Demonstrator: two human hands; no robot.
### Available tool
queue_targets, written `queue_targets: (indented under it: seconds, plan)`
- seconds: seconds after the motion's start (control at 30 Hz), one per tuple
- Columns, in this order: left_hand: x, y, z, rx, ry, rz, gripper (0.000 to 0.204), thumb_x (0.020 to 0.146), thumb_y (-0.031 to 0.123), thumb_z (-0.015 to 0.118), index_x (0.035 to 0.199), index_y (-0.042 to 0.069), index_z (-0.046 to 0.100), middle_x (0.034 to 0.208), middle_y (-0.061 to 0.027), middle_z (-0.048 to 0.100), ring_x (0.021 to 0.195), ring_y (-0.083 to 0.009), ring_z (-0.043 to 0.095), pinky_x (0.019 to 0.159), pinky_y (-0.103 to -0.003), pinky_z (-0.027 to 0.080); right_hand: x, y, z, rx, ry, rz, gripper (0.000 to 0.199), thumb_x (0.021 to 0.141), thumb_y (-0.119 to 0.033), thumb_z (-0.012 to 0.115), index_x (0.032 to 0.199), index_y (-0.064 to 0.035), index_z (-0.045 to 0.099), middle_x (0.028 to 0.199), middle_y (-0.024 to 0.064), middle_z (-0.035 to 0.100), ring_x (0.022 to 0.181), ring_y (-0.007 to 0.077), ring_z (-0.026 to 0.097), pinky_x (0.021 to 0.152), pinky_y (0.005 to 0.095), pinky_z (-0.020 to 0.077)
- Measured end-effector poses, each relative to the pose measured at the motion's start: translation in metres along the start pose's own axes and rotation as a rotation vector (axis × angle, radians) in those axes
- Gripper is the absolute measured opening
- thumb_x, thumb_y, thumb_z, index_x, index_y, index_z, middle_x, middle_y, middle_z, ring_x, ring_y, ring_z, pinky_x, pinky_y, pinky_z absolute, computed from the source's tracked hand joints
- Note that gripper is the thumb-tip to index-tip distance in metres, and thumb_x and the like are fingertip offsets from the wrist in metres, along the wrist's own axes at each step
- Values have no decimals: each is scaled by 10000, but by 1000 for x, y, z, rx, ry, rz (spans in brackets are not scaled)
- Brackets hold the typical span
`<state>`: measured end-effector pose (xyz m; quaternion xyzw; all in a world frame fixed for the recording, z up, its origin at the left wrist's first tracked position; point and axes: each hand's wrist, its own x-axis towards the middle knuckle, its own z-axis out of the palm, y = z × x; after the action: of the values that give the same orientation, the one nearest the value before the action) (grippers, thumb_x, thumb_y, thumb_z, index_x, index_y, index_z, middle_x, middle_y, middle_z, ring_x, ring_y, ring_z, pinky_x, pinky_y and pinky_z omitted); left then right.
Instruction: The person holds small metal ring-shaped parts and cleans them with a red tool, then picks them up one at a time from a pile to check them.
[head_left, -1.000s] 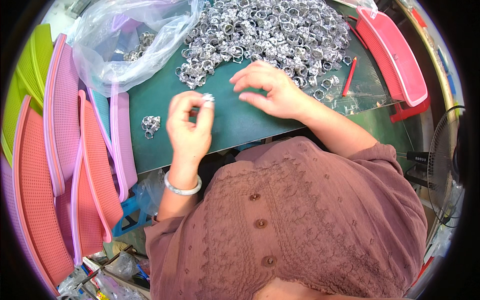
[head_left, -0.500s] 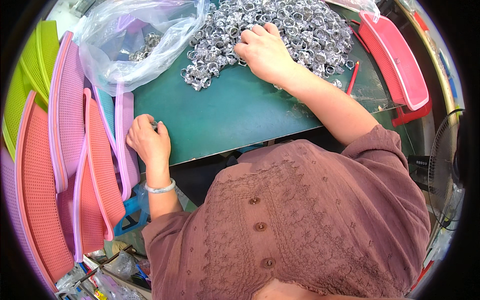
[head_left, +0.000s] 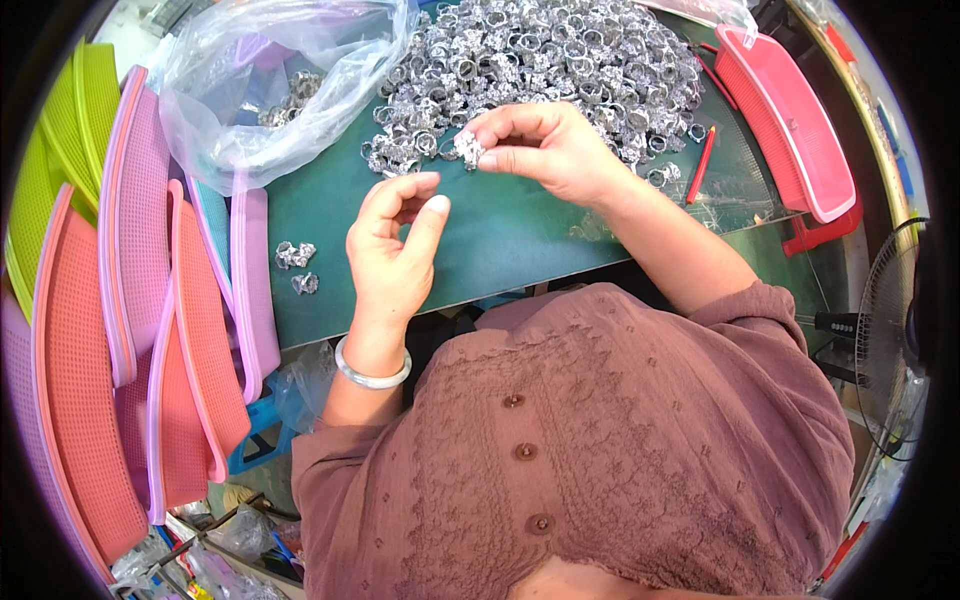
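My right hand pinches a silver-coloured ring between thumb and fingers, at the near edge of a big heap of similar rings. Just left of it and nearer to me, my left hand is raised over the green tabletop. Its fingers are bent and the thumb stands apart, with nothing seen between them. A few loose rings lie by the table's left edge, apart from the heap.
A clear plastic bag with some rings inside stands at the far left. Purple, orange and green perforated baskets are stacked along the left side. To the right are a red pen, a pink basket and a fan.
My left hand has left the table's left edge, where rings now lie, and moved right and away from me. My right hand has drawn back from the heap with a ring.
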<state>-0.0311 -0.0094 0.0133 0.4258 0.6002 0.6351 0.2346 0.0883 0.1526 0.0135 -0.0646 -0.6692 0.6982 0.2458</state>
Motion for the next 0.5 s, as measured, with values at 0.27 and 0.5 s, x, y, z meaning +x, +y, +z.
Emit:
queue_targets:
  seconds: [0.27,0.5]
  plan:
    - [2,6,17,-186,-17,-57,130,794,-5,584,923,-19,584,868,-17,570,754,-55,514,676,-175,408,-17,4,14,-37,-2,-144,91,730,30,616,810,-12,605,988,113,595,964,171,542,832,294,433]
    - [0,0,19,-203,-22,-76,115,801,-3,579,915,-15,587,848,-14,586,764,-54,519,698,-175,410,-20,10,18,-144,47,-205,75,720,15,622,788,-10,603,936,74,601,858,123,552,759,250,443]
